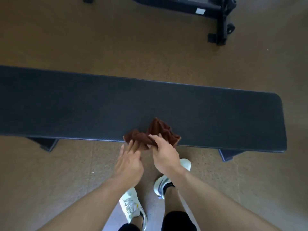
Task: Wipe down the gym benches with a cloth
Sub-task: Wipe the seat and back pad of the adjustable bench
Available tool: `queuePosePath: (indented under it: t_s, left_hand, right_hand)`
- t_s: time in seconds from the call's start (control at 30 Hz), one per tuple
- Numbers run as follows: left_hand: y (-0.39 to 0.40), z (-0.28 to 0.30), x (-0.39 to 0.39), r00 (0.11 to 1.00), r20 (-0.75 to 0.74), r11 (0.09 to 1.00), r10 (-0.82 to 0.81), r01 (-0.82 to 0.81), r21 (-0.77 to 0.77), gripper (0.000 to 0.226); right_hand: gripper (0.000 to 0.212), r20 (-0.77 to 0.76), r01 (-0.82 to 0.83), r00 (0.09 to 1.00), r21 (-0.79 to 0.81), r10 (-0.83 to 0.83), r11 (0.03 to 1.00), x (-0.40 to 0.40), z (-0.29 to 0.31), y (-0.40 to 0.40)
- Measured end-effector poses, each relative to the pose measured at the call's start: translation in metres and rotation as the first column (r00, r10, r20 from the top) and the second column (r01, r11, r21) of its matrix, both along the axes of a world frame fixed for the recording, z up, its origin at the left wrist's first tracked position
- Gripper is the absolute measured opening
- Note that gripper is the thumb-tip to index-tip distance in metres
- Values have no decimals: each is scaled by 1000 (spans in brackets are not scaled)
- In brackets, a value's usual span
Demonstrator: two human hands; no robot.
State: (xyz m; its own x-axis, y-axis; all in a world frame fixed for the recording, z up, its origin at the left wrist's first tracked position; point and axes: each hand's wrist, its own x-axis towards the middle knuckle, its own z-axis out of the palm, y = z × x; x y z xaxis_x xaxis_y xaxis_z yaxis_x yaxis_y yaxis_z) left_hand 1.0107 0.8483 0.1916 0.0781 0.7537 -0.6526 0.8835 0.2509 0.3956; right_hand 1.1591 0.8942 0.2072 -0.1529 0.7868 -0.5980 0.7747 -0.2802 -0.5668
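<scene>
The right hand's grip point(164, 153) was closed around a crumpled rust-brown terry cloth point(155, 135), the fingers curled over the bunched fabric at the near edge of the long black padded desk point(116, 107), a flat gym bench whose textured top ran from the left border of the view to a rounded end well to the right of that grip. Most of the cloth lay just beyond the right grip, spread in loose folds on the desk's top, and a smaller bunch hung over the near edge to the grip's left. There the left hand's grip point(129, 161) stood open, the fingers straight and spread, their tips touching the underside of the hanging bunch without closing on it. The two hands were just beside each other, both bare forearms reaching in from the bottom of the view. Below the grips, on the speckled brown floor point(66, 164), stood two white trainers point(131, 205), the right one worn with a dark sock. A black desk foot point(228, 155) showed below the pad to the right of the right grip, another to the left of the left grip. Far beyond both grips, across open floor, stood the black metal frame of a second bench point(221, 19), partly cut off by the top border.
</scene>
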Motion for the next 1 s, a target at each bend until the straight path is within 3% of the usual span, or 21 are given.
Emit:
queuePosePath:
  t_s: [0.03, 0.13, 0.37, 0.47, 0.53, 0.63, 0.77, 0.83, 0.9, 1.0]
  left_hand:
    - [-6, 17, -12, 978, 115, 983, 175, -167, -83, 57]
    - [-23, 79, -31, 689, 363, 778, 628, -568, -269, 42]
    - [-58, 192, -63, 173, 415, 362, 893, -824, -436, 23]
    - [-64, 236, -70, 28, 433, 275, 901, -810, -519, 25]
    - [-67, 260, -75, 46, 469, 319, 882, -791, -522, 28]
    - [-70, 282, -83, 151, 554, 451, 819, -767, -457, 34]
    - [-69, 314, -86, 256, 593, 553, 764, -734, -395, 49]
    - [-70, 333, -76, 314, 602, 589, 734, -736, -333, 43]
    - [-68, 349, -63, 377, 586, 593, 718, -772, -230, 41]
    - [-59, 368, -47, 400, 594, 602, 698, -777, -184, 70]
  right_hand:
    - [32, -69, 45, 996, -92, -52, 995, -10, 16, 0]
    - [25, -240, 239, 923, -262, -302, 935, -41, 72, -15]
    - [32, -367, 398, 722, -474, -587, 785, -82, 198, -62]
    - [36, -393, 368, 713, -496, -582, 786, -82, 243, -71]
    - [36, -424, 322, 714, -508, -557, 799, -76, 269, -72]
    - [38, -457, 285, 706, -516, -541, 808, -66, 307, -70]
    - [54, -441, 190, 839, -312, -319, 931, -52, 342, -70]
    - [58, -427, 168, 868, -230, -255, 959, -46, 357, -74]
    - [50, -448, 194, 859, -164, -248, 967, -38, 372, -76]
    - [32, -477, 272, 826, -128, -299, 954, -20, 388, -78]
